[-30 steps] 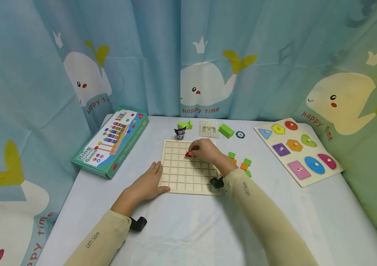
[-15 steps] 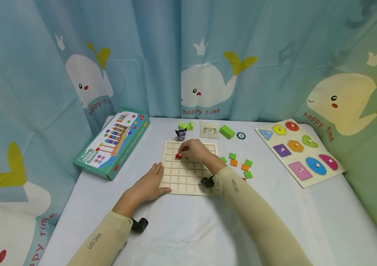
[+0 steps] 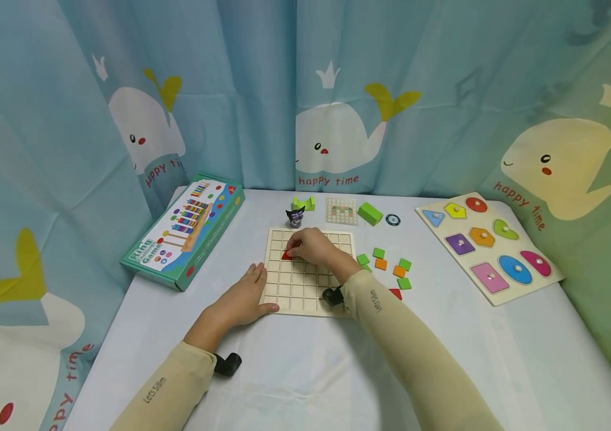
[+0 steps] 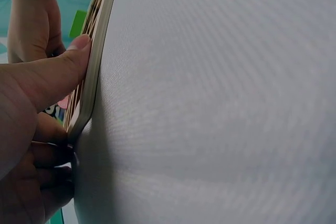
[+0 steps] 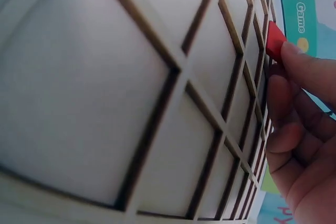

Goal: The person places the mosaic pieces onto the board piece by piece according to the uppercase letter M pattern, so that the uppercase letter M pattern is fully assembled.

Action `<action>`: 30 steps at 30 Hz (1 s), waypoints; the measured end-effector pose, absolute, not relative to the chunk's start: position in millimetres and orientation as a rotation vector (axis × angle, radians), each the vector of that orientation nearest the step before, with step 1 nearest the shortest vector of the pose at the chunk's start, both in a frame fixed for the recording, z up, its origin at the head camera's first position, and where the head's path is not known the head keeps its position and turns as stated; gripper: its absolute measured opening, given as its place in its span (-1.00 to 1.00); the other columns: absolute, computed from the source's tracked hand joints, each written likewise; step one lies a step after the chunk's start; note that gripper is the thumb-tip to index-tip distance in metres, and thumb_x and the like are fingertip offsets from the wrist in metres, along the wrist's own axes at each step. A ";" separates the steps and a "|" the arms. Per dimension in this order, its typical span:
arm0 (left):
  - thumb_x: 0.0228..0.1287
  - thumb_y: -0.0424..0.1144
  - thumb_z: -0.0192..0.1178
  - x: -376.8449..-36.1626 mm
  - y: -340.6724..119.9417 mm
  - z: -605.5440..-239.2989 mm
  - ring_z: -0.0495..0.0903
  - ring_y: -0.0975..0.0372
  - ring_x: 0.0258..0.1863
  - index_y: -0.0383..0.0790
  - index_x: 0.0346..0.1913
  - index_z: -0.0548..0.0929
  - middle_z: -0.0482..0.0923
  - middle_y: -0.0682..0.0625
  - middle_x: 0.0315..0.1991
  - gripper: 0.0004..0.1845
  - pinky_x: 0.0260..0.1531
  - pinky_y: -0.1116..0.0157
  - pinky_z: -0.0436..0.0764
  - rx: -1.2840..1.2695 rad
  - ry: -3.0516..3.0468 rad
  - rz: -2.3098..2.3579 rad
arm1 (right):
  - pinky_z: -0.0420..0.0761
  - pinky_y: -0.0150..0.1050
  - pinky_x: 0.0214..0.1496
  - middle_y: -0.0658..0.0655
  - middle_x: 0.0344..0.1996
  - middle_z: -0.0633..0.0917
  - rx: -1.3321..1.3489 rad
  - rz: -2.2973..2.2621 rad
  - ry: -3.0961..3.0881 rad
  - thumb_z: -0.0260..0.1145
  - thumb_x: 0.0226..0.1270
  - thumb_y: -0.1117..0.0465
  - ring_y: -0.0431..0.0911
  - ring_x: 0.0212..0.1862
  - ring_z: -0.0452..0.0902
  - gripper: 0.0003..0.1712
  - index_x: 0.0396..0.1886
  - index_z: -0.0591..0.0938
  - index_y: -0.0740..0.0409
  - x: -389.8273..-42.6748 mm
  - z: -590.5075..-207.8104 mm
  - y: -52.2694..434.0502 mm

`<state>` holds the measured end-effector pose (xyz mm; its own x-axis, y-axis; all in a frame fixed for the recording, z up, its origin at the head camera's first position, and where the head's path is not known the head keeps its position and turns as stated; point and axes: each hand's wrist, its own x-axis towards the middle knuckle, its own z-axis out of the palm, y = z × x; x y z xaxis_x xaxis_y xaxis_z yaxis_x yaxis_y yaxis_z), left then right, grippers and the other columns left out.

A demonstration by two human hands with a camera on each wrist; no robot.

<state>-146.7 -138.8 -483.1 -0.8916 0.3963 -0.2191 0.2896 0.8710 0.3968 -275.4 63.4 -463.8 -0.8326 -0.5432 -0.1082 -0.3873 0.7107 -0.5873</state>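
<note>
At the far left of the white table (image 3: 295, 383) lay the green ring-game box (image 3: 184, 230), untouched. Next came the left hand (image 3: 241, 299), flat with its fingers straight, the thumb (image 4: 63, 72) pressed against the near left edge of the wooden grid board (image 3: 308, 269), steadying it; it had not shifted over the last second. Above the board's far edge stood a small dark cat figure (image 3: 295, 216), a green arch block (image 3: 302, 203), a pattern card (image 3: 341, 211) and a green block (image 3: 369, 213).

The right hand (image 3: 313, 245) had travelled leftward across the board over the last second, carrying the red triangle piece (image 3: 286, 255) from the middle columns to a cell near the far left corner. Its fingers (image 5: 310, 74) were curled and pinched the piece, which sat low against the grid; whether it was already seated in the cell was hard to tell from the wrist view. The placement looked nearly made, with the grip not yet loosened.

To the right lay loose green and orange tiles (image 3: 389, 263) and another red triangle (image 3: 396, 293) beside the sleeve. Farthest right sat the shape puzzle board (image 3: 489, 248), with every peg shape in its slot.
</note>
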 end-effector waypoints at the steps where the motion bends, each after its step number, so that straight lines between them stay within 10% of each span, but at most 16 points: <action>1: 0.37 0.19 0.23 -146.8 -138.7 -483.1 -0.15 -0.11 0.57 -0.53 0.53 0.01 -0.13 -0.35 0.58 0.05 0.49 0.02 0.07 0.517 2.748 0.514 | 0.57 -0.20 -0.05 -0.05 -0.31 0.73 -0.736 -0.820 2.646 0.43 0.37 0.18 -0.14 -0.21 0.57 -0.94 -0.30 0.77 0.05 -275.3 -464.0 63.0; 30: 0.35 0.18 0.25 -145.9 -137.9 -482.8 -0.14 -0.12 0.57 -0.55 0.53 0.03 -0.12 -0.36 0.57 0.05 0.49 0.02 0.07 0.503 2.751 0.542 | 0.58 -0.17 -0.11 -0.02 -0.22 0.72 -0.692 -0.908 2.654 0.35 0.44 0.18 -0.11 -0.20 0.56 -0.87 -0.15 0.78 0.07 -266.3 -457.3 87.6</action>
